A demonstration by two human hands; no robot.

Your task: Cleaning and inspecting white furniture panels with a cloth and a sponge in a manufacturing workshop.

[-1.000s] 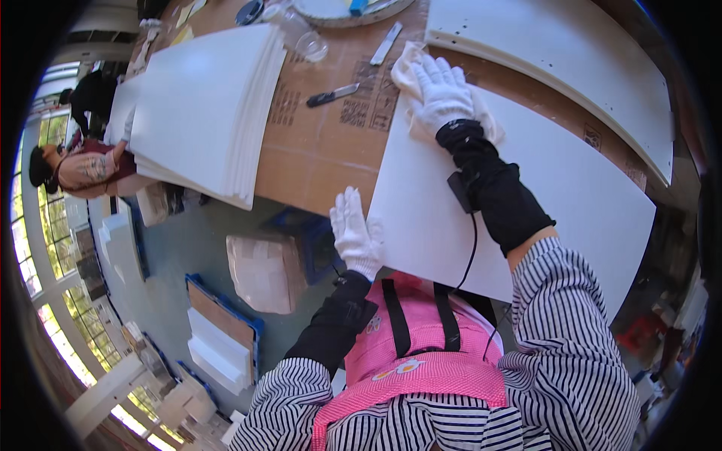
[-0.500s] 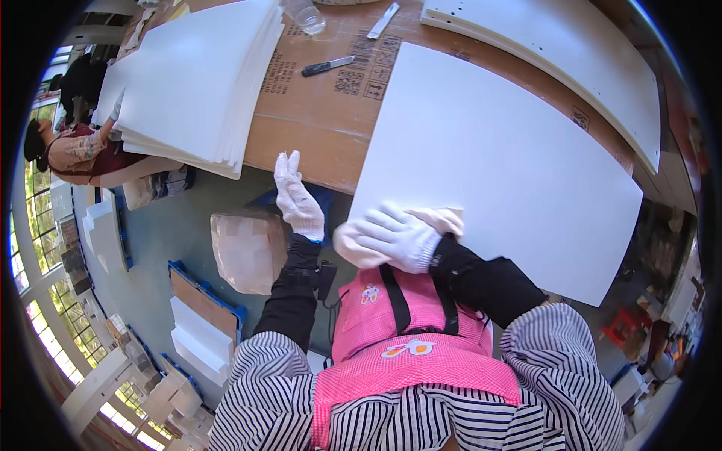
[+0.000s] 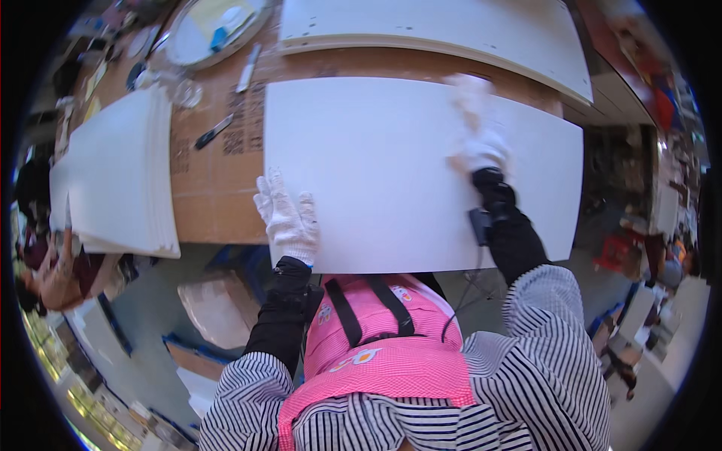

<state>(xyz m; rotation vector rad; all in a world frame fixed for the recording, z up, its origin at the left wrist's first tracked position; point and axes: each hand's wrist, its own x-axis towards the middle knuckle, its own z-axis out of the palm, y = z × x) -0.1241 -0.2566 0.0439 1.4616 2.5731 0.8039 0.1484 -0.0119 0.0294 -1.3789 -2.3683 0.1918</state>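
Note:
A plain white panel (image 3: 368,165) lies flat in front of me on the brown cardboard-covered table. My left hand (image 3: 287,218), in a white knit glove, rests at the panel's left edge, open with its fingers spread. Over the right part of the panel is my gloved right hand (image 3: 485,146), smeared by motion. It holds a cream-white cloth (image 3: 468,101) against the surface; the cloth's edges show around the hand, and the fingers are blurred.
A stack of white panels (image 3: 120,173) stands to the left, with a co-worker (image 3: 64,274) beyond it. A dark-handled knife (image 3: 214,131), a white cutter (image 3: 248,68), a clear cup (image 3: 188,93) and a round tray (image 3: 177,52) lie behind. More drilled panels (image 3: 436,30) lie at the back.
My right hand has swept the cloth from the panel's near left edge to its far right part. The left hand has come down onto the left edge. My view has turned right.

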